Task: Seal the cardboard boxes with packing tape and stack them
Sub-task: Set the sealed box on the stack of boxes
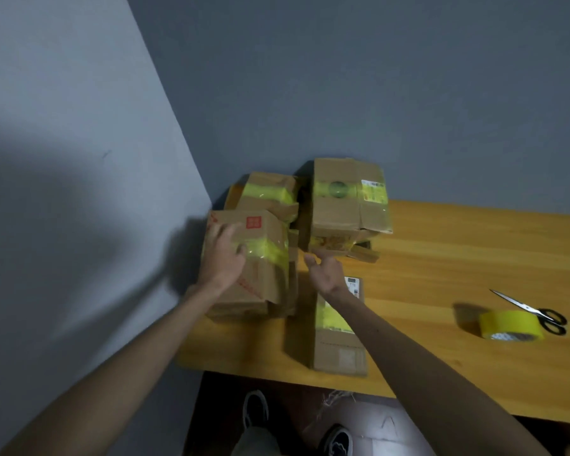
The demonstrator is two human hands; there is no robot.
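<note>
The left hand (224, 255) lies flat on the front box (267, 232), fingers spread, its grip open and pressing, not clasping. The right hand (326, 274) hovers just beside that box with its grip open and holding nothing. The taped boxes crowd the desk (458, 258) corner by the wall: the front box sits on another, the back box (267, 189) is behind it, and the tall box (346, 205) rests on a crumpled one.

The main risk is probably a topple. The cardboard is dented and the layers sit unevenly, so a sideways push from the flat hand could slide the front box off its base. A knock from the right hand could tip the tall box. The right forearm passes over the flat box (339, 353) near the desk's front edge and could nudge it off.
</note>
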